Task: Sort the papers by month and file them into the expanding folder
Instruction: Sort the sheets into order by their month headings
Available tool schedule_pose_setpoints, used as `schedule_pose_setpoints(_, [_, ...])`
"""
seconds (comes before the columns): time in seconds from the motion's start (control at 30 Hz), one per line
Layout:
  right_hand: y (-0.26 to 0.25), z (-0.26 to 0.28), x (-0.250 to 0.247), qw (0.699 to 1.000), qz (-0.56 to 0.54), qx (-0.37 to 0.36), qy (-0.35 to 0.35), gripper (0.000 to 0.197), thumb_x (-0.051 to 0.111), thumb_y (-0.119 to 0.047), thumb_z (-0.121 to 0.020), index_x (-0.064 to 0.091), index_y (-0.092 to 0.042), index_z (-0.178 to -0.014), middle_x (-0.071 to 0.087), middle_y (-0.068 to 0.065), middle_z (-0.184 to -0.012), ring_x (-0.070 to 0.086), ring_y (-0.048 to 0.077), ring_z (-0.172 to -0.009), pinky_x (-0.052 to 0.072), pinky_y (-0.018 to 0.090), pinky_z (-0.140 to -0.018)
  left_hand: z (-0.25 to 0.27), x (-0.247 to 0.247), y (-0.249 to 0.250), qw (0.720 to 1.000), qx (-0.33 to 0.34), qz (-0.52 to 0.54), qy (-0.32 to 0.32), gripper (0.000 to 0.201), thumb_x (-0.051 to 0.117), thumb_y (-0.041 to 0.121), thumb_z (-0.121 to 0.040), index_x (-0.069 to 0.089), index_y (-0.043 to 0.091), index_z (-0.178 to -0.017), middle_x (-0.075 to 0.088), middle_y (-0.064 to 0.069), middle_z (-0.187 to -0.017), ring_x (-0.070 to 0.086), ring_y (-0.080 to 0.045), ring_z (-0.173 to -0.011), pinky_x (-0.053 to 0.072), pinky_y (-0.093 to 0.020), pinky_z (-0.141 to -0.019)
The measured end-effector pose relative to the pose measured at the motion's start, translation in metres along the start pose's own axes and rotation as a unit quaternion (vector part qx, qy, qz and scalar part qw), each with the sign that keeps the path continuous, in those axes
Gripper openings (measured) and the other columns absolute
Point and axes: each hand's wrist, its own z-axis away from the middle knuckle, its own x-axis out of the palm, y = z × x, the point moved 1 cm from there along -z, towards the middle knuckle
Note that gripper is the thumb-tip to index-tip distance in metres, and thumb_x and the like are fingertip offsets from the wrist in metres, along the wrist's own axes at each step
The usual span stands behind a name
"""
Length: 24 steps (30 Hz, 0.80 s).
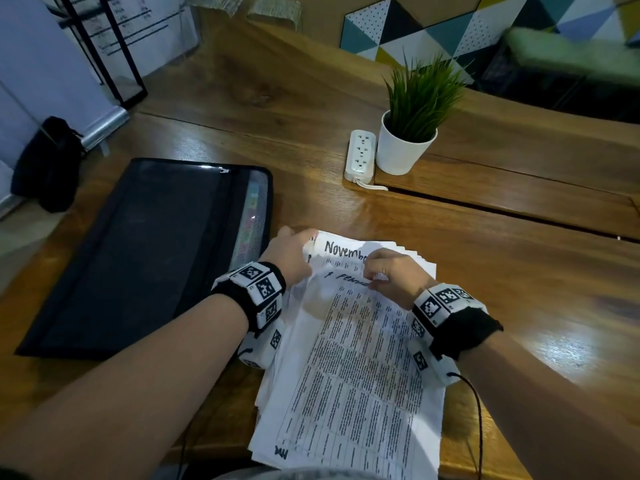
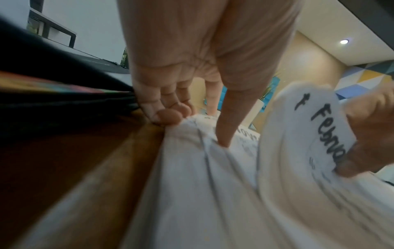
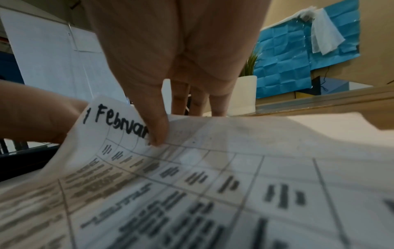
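A stack of printed papers (image 1: 349,368) lies on the wooden table in front of me. Its top sheet (image 3: 119,121) is hand-marked "February" and its upper edge curls up off the stack. My right hand (image 1: 375,271) pinches that edge, thumb (image 3: 155,131) on the writing and the other fingers behind the sheet. A sheet marked "November" (image 1: 343,249) shows underneath. My left hand (image 1: 298,247) holds the stack's upper left corner, fingers (image 2: 168,114) curled at the edge and thumb (image 2: 226,134) pressing on top. The black expanding folder (image 1: 145,258) lies flat to the left, coloured tabs showing through its mesh side.
A potted plant (image 1: 407,133) and a white power strip (image 1: 361,154) stand beyond the papers, beside a raised wooden ledge (image 1: 519,192). A black bag (image 1: 45,164) sits on the floor past the table's left edge. Bare tabletop (image 1: 536,306) lies to the right.
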Motion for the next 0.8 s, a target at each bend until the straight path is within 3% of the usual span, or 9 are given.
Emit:
schedule_pose_setpoints(0.17, [-0.011,-0.003,0.003,0.999,0.010,0.009,-0.037,0.015,0.064,-0.009,-0.082,0.066,-0.002,-0.095,0.063,0.012,-0.109,0.056,0.027,-0.102,0.044,0.031,-0.088,-0.006,-0.008,0.005,0.999,0.042,0.023,0.020,0.040,0.064,0.008,-0.078,0.058,0.024,-0.113,0.040,-0.004,-0.115,0.048,-0.023,-0.107,0.045,-0.038,-0.098])
schedule_pose_setpoints(0.23, [-0.013,-0.001,-0.001,1.000,0.003,0.010,-0.023,0.010,0.064,-0.008,-0.082,0.067,-0.004,-0.091,0.062,0.011,-0.110,0.056,0.026,-0.103,0.043,0.031,-0.092,-0.008,-0.014,0.005,0.994,0.077,0.046,0.064,0.015,0.066,0.015,-0.082,0.059,0.024,-0.093,0.043,-0.002,-0.108,0.050,-0.020,-0.101,0.042,-0.034,-0.096])
schedule_pose_setpoints(0.3, [-0.008,0.002,-0.008,1.000,0.009,0.015,-0.001,0.004,0.063,-0.008,-0.082,0.065,-0.011,-0.082,0.057,0.006,-0.123,0.051,0.023,-0.114,0.036,0.027,-0.102,-0.008,-0.021,0.003,0.988,0.101,0.082,0.087,0.012,0.067,0.016,-0.085,0.057,0.022,-0.080,0.052,0.000,-0.101,0.052,-0.017,-0.093,0.043,-0.031,-0.087])
schedule_pose_setpoints(0.43, [0.000,0.001,-0.022,0.999,0.006,0.021,0.028,0.004,0.064,-0.008,-0.082,0.064,-0.012,-0.084,0.040,0.000,-0.143,0.032,0.019,-0.134,0.021,0.026,-0.110,0.005,-0.033,0.005,0.969,0.125,0.212,-0.035,0.018,0.066,0.009,-0.087,0.059,0.022,-0.076,0.064,0.003,-0.082,0.060,-0.013,-0.074,0.049,-0.021,-0.059])
schedule_pose_setpoints(0.5, [-0.006,-0.002,-0.024,1.000,0.010,0.010,0.009,0.006,0.064,-0.011,-0.083,0.065,-0.012,-0.089,0.052,0.004,-0.132,0.042,0.019,-0.126,0.030,0.031,-0.108,0.014,-0.036,0.007,0.961,0.128,0.221,-0.104,0.012,0.065,0.011,-0.088,0.062,0.019,-0.081,0.068,0.002,-0.082,0.063,-0.008,-0.070,0.050,-0.018,-0.059])
schedule_pose_setpoints(0.53, [-0.011,-0.002,-0.023,1.000,0.015,0.016,-0.009,0.008,0.063,-0.013,-0.084,0.065,-0.013,-0.091,0.061,0.005,-0.119,0.052,0.019,-0.112,0.040,0.032,-0.099,0.017,-0.037,0.007,0.960,0.121,0.226,-0.110,0.010,0.063,0.013,-0.090,0.063,0.018,-0.082,0.069,0.003,-0.081,0.064,-0.007,-0.071,0.050,-0.018,-0.060])
schedule_pose_setpoints(0.63, [-0.022,0.004,-0.020,0.999,-0.005,0.049,-0.016,0.012,0.058,-0.016,-0.086,0.055,-0.020,-0.097,0.064,0.002,-0.090,0.055,0.019,-0.077,0.042,0.027,-0.068,0.016,-0.035,-0.003,0.962,0.052,0.267,-0.024,0.020,0.055,0.016,-0.093,0.067,0.012,-0.077,0.065,0.001,-0.077,0.059,-0.012,-0.071,0.046,-0.023,-0.062])
schedule_pose_setpoints(0.7, [-0.025,0.013,-0.014,0.998,-0.025,0.057,-0.013,0.027,0.057,-0.016,-0.087,0.046,-0.021,-0.111,0.062,0.001,-0.093,0.056,0.021,-0.079,0.042,0.028,-0.070,0.013,-0.031,-0.014,0.973,0.010,0.230,0.031,0.020,0.057,0.012,-0.090,0.068,0.002,-0.077,0.061,-0.004,-0.072,0.056,-0.016,-0.068,0.047,-0.032,-0.066])
schedule_pose_setpoints(0.8, [-0.027,0.023,-0.004,1.000,0.012,0.004,0.002,0.030,0.055,-0.014,-0.089,0.054,-0.019,-0.119,0.066,0.003,-0.101,0.061,0.022,-0.087,0.049,0.031,-0.080,0.010,-0.021,-0.018,0.995,0.000,0.096,0.004,0.020,0.063,0.020,-0.086,0.070,0.002,-0.081,0.064,-0.009,-0.077,0.059,-0.020,-0.075,0.047,-0.034,-0.075])
